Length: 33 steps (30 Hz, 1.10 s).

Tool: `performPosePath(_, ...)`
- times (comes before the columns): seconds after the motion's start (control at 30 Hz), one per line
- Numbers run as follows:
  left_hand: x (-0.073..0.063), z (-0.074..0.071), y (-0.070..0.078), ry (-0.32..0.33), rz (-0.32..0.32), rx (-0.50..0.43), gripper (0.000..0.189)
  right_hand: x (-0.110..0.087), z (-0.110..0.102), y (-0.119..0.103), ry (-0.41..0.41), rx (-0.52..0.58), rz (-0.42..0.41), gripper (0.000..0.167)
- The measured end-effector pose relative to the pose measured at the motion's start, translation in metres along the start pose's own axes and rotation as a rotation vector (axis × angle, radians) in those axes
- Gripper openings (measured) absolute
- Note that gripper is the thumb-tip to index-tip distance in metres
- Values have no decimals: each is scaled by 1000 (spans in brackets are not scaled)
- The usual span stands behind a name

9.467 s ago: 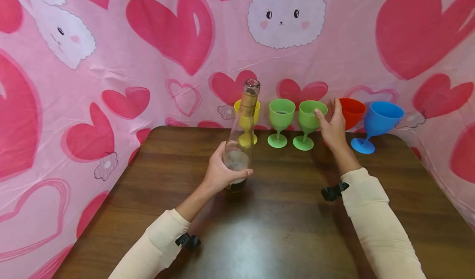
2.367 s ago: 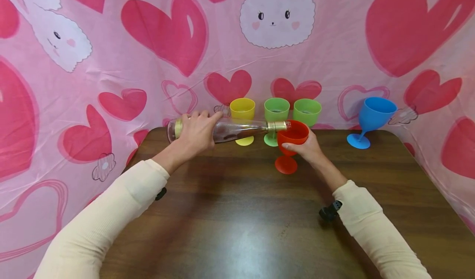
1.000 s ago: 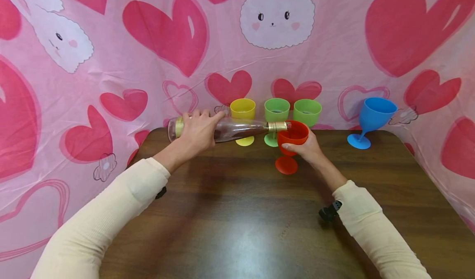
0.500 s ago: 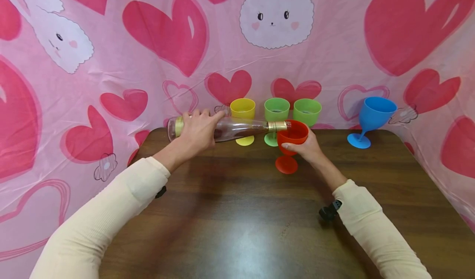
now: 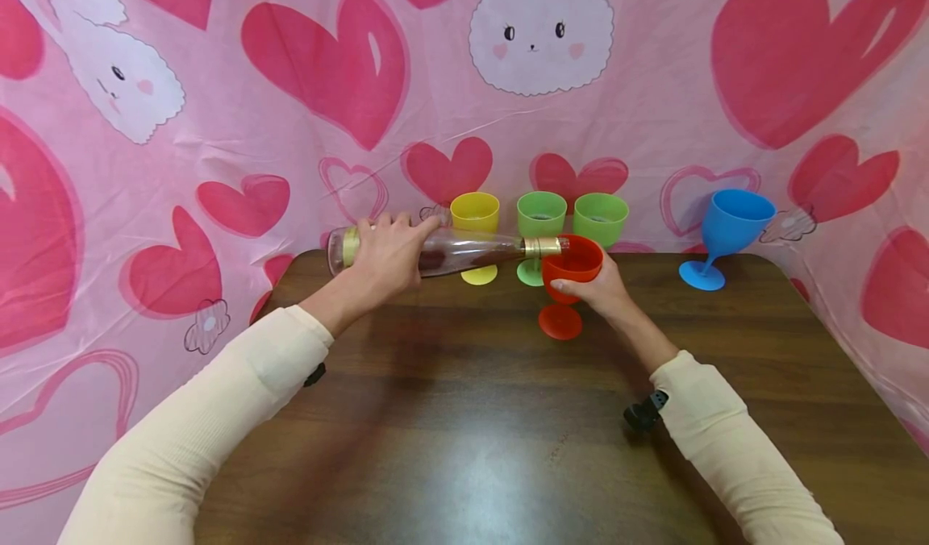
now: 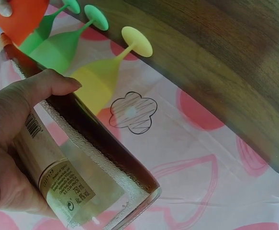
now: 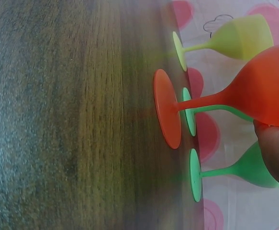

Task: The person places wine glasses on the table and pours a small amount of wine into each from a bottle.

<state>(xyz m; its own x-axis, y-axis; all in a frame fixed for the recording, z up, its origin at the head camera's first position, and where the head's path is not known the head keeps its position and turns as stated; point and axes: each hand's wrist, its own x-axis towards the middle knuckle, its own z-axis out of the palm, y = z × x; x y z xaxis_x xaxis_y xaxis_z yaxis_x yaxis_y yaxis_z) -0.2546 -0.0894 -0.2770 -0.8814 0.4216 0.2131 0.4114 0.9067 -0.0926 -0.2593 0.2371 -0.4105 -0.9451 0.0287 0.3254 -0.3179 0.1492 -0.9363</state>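
Observation:
Lying almost level in the head view, a clear glass wine bottle (image 5: 472, 255) with dark liquid is gripped round its body by my left hand (image 5: 385, 259). Its gold-banded neck reaches over the rim of a red goblet (image 5: 562, 272). My right hand (image 5: 604, 289) holds that goblet by the bowl, thumb on the near side, stem and foot below. In the left wrist view, dark liquid runs along one side of the bottle (image 6: 122, 165) up to its neck. The right wrist view shows the red goblet's foot (image 7: 167, 109) close over the table.
Behind the bottle, along the table's far edge, stand a yellow goblet (image 5: 475, 208) and two green goblets, one left (image 5: 541, 221) and one right (image 5: 601, 221). A blue goblet (image 5: 733, 222) stands farther right. A pink heart-printed cloth (image 5: 435, 85) hangs behind the wooden table (image 5: 464, 416).
Since the oldest frame, my left hand has tipped the upright bottle level, and my right hand has brought the red goblet left and forward under its neck. Over the last seconds both hands stay still.

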Motion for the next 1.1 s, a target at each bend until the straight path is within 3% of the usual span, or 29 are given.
performPosePath(1.1,0,-3,2,-15,-2,16,84,0,-1,1,-3,6,-1,73)
